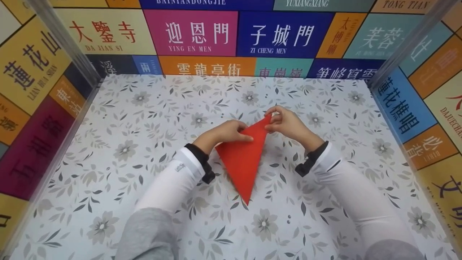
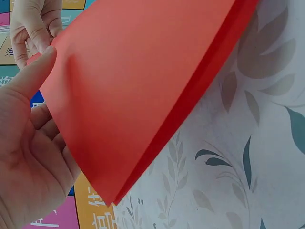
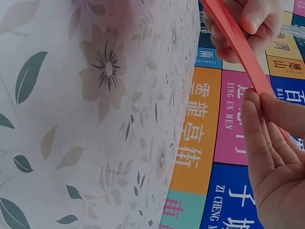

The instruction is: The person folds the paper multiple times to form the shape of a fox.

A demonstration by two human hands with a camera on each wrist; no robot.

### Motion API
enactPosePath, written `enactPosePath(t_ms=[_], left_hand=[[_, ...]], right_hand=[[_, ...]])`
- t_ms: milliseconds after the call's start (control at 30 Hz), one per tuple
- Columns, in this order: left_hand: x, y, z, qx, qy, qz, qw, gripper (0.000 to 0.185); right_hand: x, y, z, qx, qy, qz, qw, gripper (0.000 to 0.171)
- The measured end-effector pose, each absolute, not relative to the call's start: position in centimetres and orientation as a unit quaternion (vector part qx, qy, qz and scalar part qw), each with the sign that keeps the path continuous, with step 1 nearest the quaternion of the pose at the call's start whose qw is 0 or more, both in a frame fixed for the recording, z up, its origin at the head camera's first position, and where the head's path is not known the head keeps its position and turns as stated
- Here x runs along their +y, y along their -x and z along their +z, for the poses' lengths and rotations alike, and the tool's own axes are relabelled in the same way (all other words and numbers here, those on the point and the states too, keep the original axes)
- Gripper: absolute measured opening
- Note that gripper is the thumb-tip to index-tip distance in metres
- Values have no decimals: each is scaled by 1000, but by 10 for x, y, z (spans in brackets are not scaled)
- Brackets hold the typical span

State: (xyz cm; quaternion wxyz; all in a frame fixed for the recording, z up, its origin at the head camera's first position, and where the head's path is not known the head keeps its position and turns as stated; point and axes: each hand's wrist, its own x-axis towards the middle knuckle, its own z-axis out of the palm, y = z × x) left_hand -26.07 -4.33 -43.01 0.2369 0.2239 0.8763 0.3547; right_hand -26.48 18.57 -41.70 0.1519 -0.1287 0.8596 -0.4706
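Note:
A red paper (image 1: 242,160) folded into a long triangle lies on the floral table (image 1: 144,119), its sharp tip pointing toward me. My left hand (image 1: 242,135) grips its left edge near the top, with the thumb on the upper face (image 2: 38,71). My right hand (image 1: 273,120) pinches the top corner. In the left wrist view the red paper (image 2: 143,81) is lifted off the table surface. The right wrist view shows the red paper (image 3: 238,43) edge-on as a thin strip, with my right hand (image 3: 259,102) touching it and my left hand (image 3: 248,24) beyond.
Colourful walls with printed Chinese signs (image 1: 195,34) enclose the table at the back and on both sides. White sleeves (image 1: 173,180) and dark wrist straps (image 1: 310,160) cover both forearms. Bare floral tabletop surrounds the paper.

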Motion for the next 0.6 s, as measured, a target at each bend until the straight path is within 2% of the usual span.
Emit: enactPosePath(t_ms=[367, 600], left_hand=[[-42, 259, -434, 876, -238, 354, 223, 23], [-40, 257, -432, 877, -235, 356, 221, 22]], right_hand=[[187, 266, -418, 863, 136, -458, 164, 52], [188, 266, -418, 860, 140, -460, 169, 47]])
